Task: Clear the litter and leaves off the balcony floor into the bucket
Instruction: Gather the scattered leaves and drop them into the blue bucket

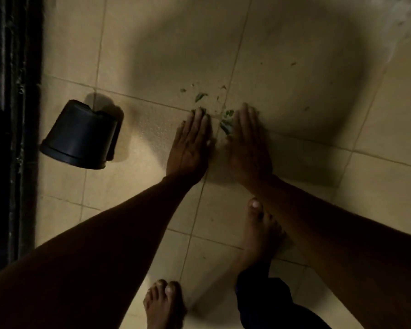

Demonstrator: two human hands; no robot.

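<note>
Black bucket [81, 135] on its side, contents hidden.

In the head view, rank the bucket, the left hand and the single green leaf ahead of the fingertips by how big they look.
1. bucket, largest.
2. left hand, smaller than the bucket, though they are not far apart.
3. green leaf, by far the smallest.

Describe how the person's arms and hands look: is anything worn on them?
Both arms are bare all the way up as far as the view shows, with no sleeves. The left hand and the right hand wear no gloves. No ring, watch or bracelet can be made out, though the light is dim.
</note>
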